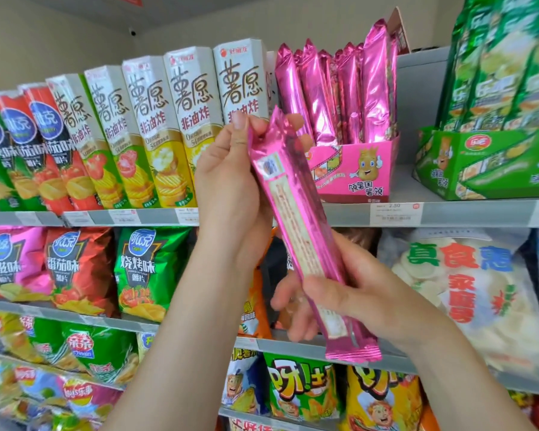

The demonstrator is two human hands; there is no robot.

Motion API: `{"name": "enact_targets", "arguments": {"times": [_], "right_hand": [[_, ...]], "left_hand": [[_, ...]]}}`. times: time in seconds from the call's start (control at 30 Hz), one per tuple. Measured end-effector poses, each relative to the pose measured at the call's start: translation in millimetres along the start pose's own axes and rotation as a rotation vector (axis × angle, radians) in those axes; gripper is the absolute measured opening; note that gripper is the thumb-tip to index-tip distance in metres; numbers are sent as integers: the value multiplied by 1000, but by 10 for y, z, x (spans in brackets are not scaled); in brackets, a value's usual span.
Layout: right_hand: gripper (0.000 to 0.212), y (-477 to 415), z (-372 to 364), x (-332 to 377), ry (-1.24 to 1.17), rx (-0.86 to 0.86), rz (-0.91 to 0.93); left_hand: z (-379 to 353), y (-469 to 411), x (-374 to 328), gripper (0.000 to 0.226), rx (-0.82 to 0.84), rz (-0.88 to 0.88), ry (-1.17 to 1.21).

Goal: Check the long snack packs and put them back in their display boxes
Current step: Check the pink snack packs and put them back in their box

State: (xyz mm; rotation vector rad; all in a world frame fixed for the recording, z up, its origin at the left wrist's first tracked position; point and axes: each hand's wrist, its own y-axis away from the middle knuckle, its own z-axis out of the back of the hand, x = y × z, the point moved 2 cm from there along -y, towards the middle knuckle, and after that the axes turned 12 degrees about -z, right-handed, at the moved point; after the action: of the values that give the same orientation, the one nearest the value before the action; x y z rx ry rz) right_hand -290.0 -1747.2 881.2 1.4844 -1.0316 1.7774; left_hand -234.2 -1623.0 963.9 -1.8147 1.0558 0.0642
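Holding 1 long pink snack pack (pixel 296 219) in front of the shelves, we have both hands on it. Our left hand (pixel 231 181) pinches the upper end, thumb on the near side and fingertips curled over the far edge. Our right hand (pixel 349 303) wraps round the lower part, thumb across the printed face, and the crimped bottom seam sticks out below it. The pack is tilted, its top leaning left, and its back panel with a pale strip of text faces us.

Just behind it, on the upper shelf (pixel 467 213), stands the pink display box (pixel 361 172), with several more pink packs (pixel 349 94) upright inside. Right of that, apart from it, a green display box (pixel 486 169) carries tall green packs (pixel 504 63). Left of the pink box runs a row of tall white cartons (pixel 187 119). A price label (pixel 395 213) sits on the shelf edge below the pink box. Bags of crisps (pixel 150 269) fill the lower shelves.
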Motion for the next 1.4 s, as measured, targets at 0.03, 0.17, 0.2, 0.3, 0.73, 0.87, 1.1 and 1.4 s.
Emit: {"name": "enact_targets", "arguments": {"times": [0.03,0.17,0.2,0.3,0.73,0.87,1.1,1.4], "right_hand": [[38,2,13,18,-28,-18,26],[27,-27,131,152,146,-344,149],[24,-38,165,200,238,-454,181],[37,-93,257,348,507,-730,289],[63,-342,936,877,733,-1035,356],[58,-355,1094,931,732,-1126,374],[61,-585,1365,898,897,-1158,117],[53,-642,1488,854,803,-1129,96]], "left_hand": [[-35,-49,19,33,-12,16,19],[-147,-144,66,38,-28,63,-149],[-167,-146,46,45,41,34,-254],[-267,-145,-20,62,318,-104,-493],[-745,-1067,-268,69,508,-487,-647],[-830,-1298,-181,63,580,-514,-744],[-822,-1377,410,59,737,-418,-903],[-777,-1551,574,66,919,-556,-1444]]}}
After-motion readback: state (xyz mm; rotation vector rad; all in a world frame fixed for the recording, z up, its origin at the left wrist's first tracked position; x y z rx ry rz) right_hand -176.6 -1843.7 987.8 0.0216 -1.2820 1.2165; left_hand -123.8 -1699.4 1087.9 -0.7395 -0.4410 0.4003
